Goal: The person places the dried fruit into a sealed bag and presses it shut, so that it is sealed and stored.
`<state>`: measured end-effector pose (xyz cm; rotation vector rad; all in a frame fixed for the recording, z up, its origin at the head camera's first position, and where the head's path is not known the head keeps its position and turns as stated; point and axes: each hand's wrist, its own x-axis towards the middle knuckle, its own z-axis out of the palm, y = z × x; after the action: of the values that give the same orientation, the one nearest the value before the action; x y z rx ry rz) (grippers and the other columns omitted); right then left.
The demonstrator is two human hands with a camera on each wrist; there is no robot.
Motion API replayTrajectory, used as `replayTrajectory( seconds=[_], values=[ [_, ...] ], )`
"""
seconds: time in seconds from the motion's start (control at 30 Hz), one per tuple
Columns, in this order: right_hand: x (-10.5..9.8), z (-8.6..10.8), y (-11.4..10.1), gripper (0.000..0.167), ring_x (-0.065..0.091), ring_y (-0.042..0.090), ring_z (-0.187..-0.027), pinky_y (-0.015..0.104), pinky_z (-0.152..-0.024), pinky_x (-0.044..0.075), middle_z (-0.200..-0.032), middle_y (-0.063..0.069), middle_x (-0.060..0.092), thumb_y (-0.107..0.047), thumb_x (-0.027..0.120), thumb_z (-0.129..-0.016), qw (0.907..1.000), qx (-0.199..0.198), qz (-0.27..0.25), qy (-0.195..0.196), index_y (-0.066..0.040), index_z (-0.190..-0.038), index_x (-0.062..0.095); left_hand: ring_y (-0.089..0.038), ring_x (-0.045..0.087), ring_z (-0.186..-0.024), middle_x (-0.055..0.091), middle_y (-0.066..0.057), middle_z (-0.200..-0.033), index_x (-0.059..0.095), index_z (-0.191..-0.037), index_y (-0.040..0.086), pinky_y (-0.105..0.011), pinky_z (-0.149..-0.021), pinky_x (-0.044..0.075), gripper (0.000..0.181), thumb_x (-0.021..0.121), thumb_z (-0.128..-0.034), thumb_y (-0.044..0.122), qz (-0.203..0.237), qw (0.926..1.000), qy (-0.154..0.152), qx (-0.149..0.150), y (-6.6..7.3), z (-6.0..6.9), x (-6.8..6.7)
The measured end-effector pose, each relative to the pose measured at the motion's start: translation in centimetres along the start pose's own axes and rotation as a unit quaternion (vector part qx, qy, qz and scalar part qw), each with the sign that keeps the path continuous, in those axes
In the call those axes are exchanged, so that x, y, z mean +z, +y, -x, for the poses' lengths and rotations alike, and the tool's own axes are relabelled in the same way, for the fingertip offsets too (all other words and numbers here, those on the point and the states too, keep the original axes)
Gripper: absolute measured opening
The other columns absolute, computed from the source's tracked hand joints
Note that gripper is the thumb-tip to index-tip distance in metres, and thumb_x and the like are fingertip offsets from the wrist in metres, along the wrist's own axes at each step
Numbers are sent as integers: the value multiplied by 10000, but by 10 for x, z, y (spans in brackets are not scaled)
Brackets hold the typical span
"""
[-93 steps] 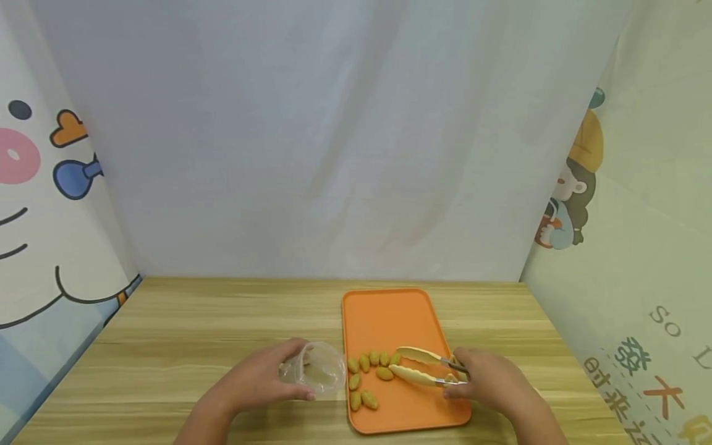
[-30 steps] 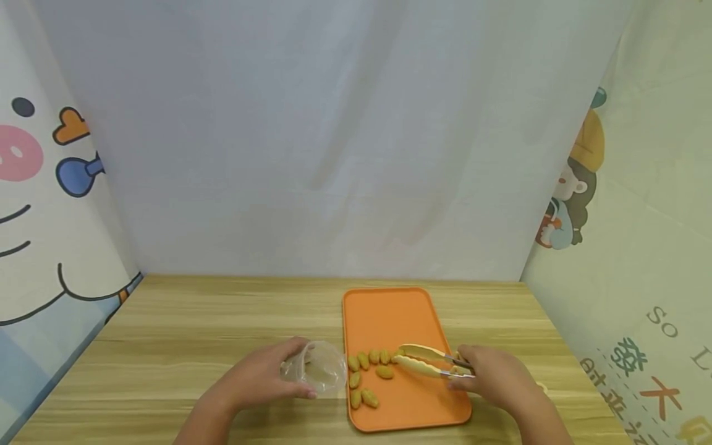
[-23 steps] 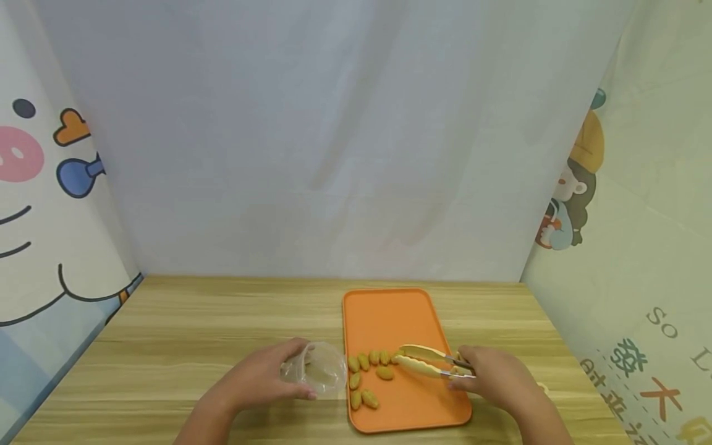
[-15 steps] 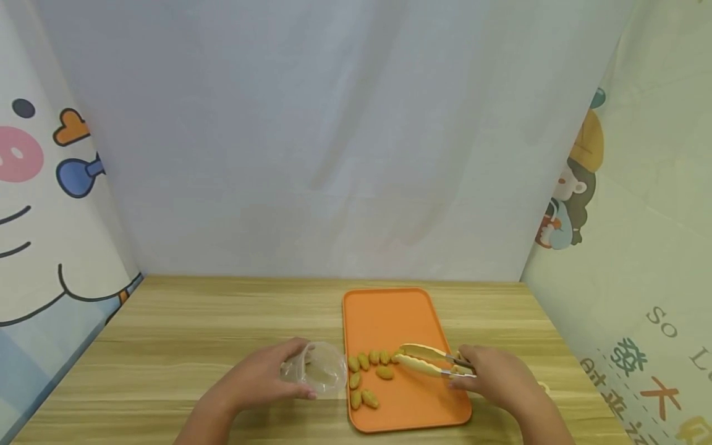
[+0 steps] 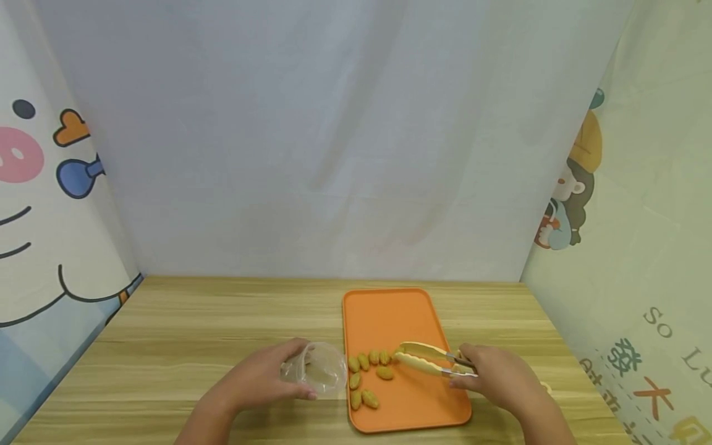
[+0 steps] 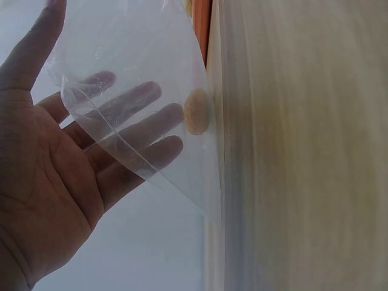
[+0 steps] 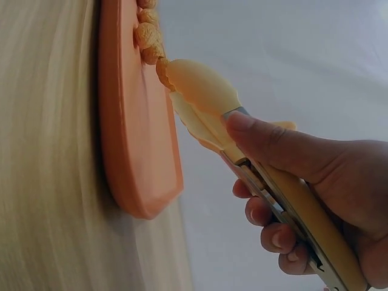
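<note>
In the head view my left hand (image 5: 261, 377) curls round a clear plastic container (image 5: 325, 368) lying with its mouth toward the tray. In the left wrist view, fingers (image 6: 160, 124) show through the plastic, and one tan oval nut (image 6: 197, 112) is visible through it too. My right hand (image 5: 495, 377) grips cream-coloured tongs with metal parts (image 7: 200, 91), their tips apart over the orange tray (image 5: 414, 408). Beside the tips is a wrinkled tan nut (image 7: 162, 74); whether they pinch it I cannot tell. Several similar nuts (image 5: 369, 398) lie along the tray's left side and middle.
The orange tray rests on a wood-grain table (image 5: 222, 315), just right of the container. A pale curtain (image 5: 334, 154) hangs behind the table. Printed cloths stand at the left (image 5: 55, 247) and right (image 5: 639, 216).
Compared with three seconds ago, the tongs and right hand have shifted slightly right. Over the last second they have barely moved. The left hand and container stay in place.
</note>
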<state>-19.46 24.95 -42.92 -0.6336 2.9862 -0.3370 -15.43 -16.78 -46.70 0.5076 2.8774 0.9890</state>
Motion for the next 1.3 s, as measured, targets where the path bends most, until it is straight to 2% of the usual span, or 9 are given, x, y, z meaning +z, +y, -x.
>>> replayTrajectory(
  seconds=[0.33,0.63,1.0,1.3],
  values=[
    [-4,1,-2,374,396,54,-556,247,-514,343,-630,-139,457,-512,770,-742,10000,55,-53,4,-253,-768,501,-121,599,-1058,652,89,-1198,552,-1344,275,-448,-904,493,855,725,-653,748,45,10000,5,24,-1,-1,1],
    [-8,3,-4,440,372,36,-549,236,-501,324,-617,-144,432,-664,685,-715,10000,1,-71,63,-272,-763,491,-125,598,-1058,647,80,-1216,544,-1353,285,-446,-897,494,857,725,-654,748,48,10000,-15,1,-1,-1,0],
    [-15,7,-12,436,378,35,-555,244,-505,327,-624,-155,439,-702,658,-713,10000,48,-13,81,-294,-794,527,-143,597,-1084,636,63,-1255,540,-1363,274,-456,-907,493,872,719,-657,753,6,10000,-37,-45,-1,-1,0],
    [-20,12,-16,489,317,12,-511,219,-465,284,-601,-135,388,-754,576,-741,9991,-302,-135,255,-278,-772,469,-141,599,-1084,636,63,-1256,541,-1364,270,-450,-908,494,872,721,-658,750,-21,10000,-23,-30,-1,0,1]
  ],
)
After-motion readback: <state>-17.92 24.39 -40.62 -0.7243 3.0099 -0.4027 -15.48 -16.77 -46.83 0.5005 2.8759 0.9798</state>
